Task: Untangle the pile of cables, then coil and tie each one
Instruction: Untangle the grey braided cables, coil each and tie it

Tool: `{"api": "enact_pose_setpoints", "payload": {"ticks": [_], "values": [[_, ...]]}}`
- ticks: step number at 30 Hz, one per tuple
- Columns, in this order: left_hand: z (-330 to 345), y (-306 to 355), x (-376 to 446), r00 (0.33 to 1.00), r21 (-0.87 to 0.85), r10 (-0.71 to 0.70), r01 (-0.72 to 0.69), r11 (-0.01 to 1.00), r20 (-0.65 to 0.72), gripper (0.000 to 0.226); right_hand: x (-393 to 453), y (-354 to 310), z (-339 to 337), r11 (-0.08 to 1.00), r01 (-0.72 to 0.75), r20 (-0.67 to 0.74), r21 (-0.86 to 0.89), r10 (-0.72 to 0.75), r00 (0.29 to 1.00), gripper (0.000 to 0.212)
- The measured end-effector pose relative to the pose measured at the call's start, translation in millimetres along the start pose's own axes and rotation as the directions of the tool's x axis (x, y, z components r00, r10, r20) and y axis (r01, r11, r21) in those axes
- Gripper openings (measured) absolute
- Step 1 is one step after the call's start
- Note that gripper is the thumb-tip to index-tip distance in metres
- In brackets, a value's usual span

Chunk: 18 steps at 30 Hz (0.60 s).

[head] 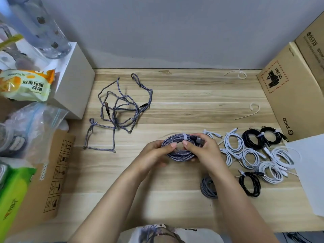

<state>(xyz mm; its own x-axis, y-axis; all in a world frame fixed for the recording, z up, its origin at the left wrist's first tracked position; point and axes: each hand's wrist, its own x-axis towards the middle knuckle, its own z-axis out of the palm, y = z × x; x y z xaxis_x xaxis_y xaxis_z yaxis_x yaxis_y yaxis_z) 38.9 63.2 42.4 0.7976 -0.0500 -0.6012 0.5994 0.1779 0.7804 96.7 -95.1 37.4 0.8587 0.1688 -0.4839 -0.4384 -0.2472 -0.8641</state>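
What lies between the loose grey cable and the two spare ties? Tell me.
Head view: only bare table between the loose cable and the ties.

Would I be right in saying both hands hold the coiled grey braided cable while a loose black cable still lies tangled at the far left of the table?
Not quite: the head view shows the tangled cable is grey braided, not black. Both the left hand and right hand do hold the coiled grey cable.

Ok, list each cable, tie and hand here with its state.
grey coil: coiled, white tie around it, held in both hands
left hand: grips the coil
right hand: grips the coil
loose grey cable: uncoiled, tangled
finished coils: coiled, tied
spare ties: unused
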Motion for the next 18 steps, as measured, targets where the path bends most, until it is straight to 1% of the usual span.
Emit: {"api": "enact_pose_setpoints", "payload": {"ticks": [2, 4, 6, 8, 10, 12, 13, 14, 15, 18], "values": [[0.7, -8.0, 17.7, 1.000, 0.017, -0.014, 0.014, 1.000, -0.021, 0.016, 12.8, 9.6, 2.8, 0.993, -0.002, -0.021, -0.122, 0.000, 1.000, 0.029], [1.7, -18.8, 36.9, 0.997, 0.051, -0.014, 0.018, 0.999, -0.076, 0.011, 25.4, 20.1, 4.5, 0.971, -0.021, -0.039, -0.240, 0.012, 0.999, 0.034], [4.3, -31.2, 53.0, 0.986, 0.136, -0.014, 0.037, 0.990, -0.165, 0.019, 36.5, 31.2, 4.9, 0.933, -0.031, -0.061, -0.359, 0.009, 0.998, 0.036], [10.7, -41.2, 63.3, 0.967, 0.277, 0.024, 0.049, 0.960, -0.254, 0.029, 45.6, 40.9, 3.8, 0.875, -0.029, -0.075, -0.484, -0.008, 0.997, 0.038], [19.2, -43.5, 66.9, 0.945, 0.475, 0.121, 0.040, 0.879, -0.303, 0.030, 49.5, 45.7, 1.1, 0.822, -0.029, -0.097, -0.569, -0.032, 0.995, 0.041], [26.6, -40.8, 68.8, 0.934, 0.675, 0.173, 0.090, 0.732, -0.312, 0.036, 51.9, 44.8, -2.9, 0.790, -0.036, -0.124, -0.612, -0.051, 0.991, 0.042], [29.0, -38.2, 68.7, 0.933, 0.741, 0.185, 0.115, 0.661, -0.310, 0.039, 51.2, 42.0, -4.6, 0.763, -0.036, -0.136, -0.645, -0.068, 0.988, 0.041], [31.2, -36.6, 70.3, 0.933, 0.778, 0.194, 0.124, 0.616, -0.303, 0.042, 52.0, 39.8, -6.7, 0.724, -0.039, -0.143, -0.689, -0.083, 0.986, 0.041], [32.4, -35.8, 72.5, 0.938, 0.790, 0.186, 0.127, 0.600, -0.293, 0.043, 52.0, 36.1, -8.1, 0.683, -0.050, -0.149, -0.729, -0.087, 0.985, 0.041], [35.5, -35.9, 76.8, 0.956, 0.773, 0.140, 0.117, 0.623, -0.257, 0.046, 50.4, 25.9, -10.1, 0.556, -0.080, -0.154, -0.828, -0.089, 0.984, 0.043]]}}
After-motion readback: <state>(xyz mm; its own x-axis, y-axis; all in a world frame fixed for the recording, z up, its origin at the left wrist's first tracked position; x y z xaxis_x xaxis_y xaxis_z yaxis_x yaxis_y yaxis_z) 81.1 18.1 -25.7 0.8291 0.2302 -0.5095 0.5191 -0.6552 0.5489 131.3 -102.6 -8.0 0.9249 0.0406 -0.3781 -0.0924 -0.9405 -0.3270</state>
